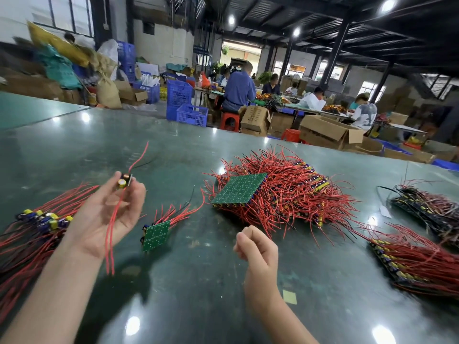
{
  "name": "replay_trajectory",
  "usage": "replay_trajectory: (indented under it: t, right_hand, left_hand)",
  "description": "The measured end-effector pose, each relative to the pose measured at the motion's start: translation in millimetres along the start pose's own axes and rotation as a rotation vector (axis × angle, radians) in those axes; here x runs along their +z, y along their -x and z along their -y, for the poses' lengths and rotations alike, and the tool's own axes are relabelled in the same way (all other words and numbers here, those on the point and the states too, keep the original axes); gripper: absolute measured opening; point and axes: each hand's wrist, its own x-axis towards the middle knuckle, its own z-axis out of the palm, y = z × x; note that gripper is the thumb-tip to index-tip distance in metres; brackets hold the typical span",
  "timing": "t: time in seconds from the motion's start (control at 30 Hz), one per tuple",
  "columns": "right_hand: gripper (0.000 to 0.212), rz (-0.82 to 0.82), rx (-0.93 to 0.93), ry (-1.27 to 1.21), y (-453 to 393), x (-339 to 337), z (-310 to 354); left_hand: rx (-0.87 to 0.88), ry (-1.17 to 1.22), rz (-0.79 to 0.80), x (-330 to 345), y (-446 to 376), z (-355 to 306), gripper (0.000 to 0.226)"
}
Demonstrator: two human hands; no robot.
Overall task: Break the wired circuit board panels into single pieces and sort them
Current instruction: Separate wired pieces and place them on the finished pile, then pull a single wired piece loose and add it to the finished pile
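Note:
My left hand [109,214] is raised palm up and pinches a single small circuit board piece [124,182] between thumb and fingertips; its red wires hang down across the palm. My right hand [255,244] hovers over the table with fingers curled and holds nothing. Between the hands a partial green panel [156,234] with red wires lies on the dark green table [198,281]. A large heap of wired panels [285,192] lies further right, one green panel [239,188] face down on top. A pile of separated pieces [37,227] lies at the left.
Two more stacks of wired panels lie at the right [417,261] and far right [429,209]. A small yellow paper scrap [289,297] lies near my right forearm. Beyond the table, several people sit at benches among cardboard boxes [330,131] and blue crates [191,114].

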Motion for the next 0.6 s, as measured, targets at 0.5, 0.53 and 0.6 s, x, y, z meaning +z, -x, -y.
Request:
replay_trajectory:
  t: [0.5,0.53,0.6]
  right_hand:
    - [0.036,0.192,-0.203,0.392,7.3,4.8,-8.6]
    - [0.035,0.195,-0.206,0.404,7.4,4.5,-9.0]
    - [0.034,0.201,-0.209,0.423,7.3,4.8,-9.3]
  left_hand:
    - [0.769,-2.071,-0.817,-43.6,-22.1,0.3,0.043]
    - [0.795,-2.099,-0.810,-44.9,-22.3,2.9,0.039]
    - [0.843,-2.140,-0.784,-44.6,-22.6,7.5,0.032]
